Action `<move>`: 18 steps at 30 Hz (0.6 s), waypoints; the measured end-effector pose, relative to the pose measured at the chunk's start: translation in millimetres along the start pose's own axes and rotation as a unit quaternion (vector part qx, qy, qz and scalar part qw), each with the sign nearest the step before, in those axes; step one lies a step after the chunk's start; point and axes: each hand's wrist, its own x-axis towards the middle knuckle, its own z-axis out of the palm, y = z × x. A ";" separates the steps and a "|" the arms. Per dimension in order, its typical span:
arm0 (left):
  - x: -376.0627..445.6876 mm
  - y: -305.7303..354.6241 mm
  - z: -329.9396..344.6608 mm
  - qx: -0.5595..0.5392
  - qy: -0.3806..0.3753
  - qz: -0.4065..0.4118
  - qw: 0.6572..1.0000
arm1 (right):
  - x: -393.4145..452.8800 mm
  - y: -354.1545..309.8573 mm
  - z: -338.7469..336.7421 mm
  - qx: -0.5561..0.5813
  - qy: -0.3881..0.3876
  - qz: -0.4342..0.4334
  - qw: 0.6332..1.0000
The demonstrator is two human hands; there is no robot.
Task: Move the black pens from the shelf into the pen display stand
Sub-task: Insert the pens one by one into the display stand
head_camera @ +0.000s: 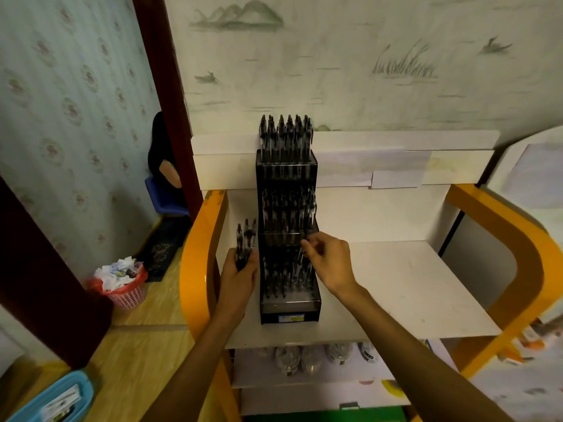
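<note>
- White shelf (396,284) with orange side frames (198,248) fills the centre and right; patterned wall behind it, wood floor at left.
- Black pen display stand (288,236) stands upright on the shelf, left of centre, three stepped tiers; far tier highest, near tier lowest.
- Far and middle tiers are packed with black pens (285,135); near tier is partly filled, pens upright.
- Lower shelf below holds clear bottles (307,357), partly hidden by the shelf edge.
- Pink basket (126,292) full of crumpled paper on the floor at left; blue tray (51,400) at the near left corner; blue chair (164,196) far left behind the dark door frame.
- Left hand (240,275) sits just left of the stand, fingers wrapped around a bundle of pens (245,242) held upright, tips pointing up, close beside the stand's left wall.
- Right hand (330,260) reaches in from the right over the near tier, forearm angled across the shelf, thumb and fingers pinching a single pen (301,254) that slants down into the near tier's right side.
- The right hand hides part of the near tier's right edge.
</note>
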 end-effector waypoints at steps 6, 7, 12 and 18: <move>0.5 2.9 2.6 -0.046 -0.016 -0.017 0.999 | -5.6 3.9 6.9 -0.042 -0.033 -0.013 0.998; 0.7 3.2 2.8 -0.045 -0.013 -0.014 0.999 | -5.9 4.2 7.8 -0.042 -0.037 -0.008 0.998; 4.2 -1.4 3.7 -0.023 -0.017 0.001 1.000 | -9.5 5.4 14.1 -0.062 -0.070 -0.001 0.996; 6.0 -6.2 6.2 -0.001 -0.023 -0.006 1.000 | -10.5 10.6 21.9 -0.113 -0.124 0.030 0.985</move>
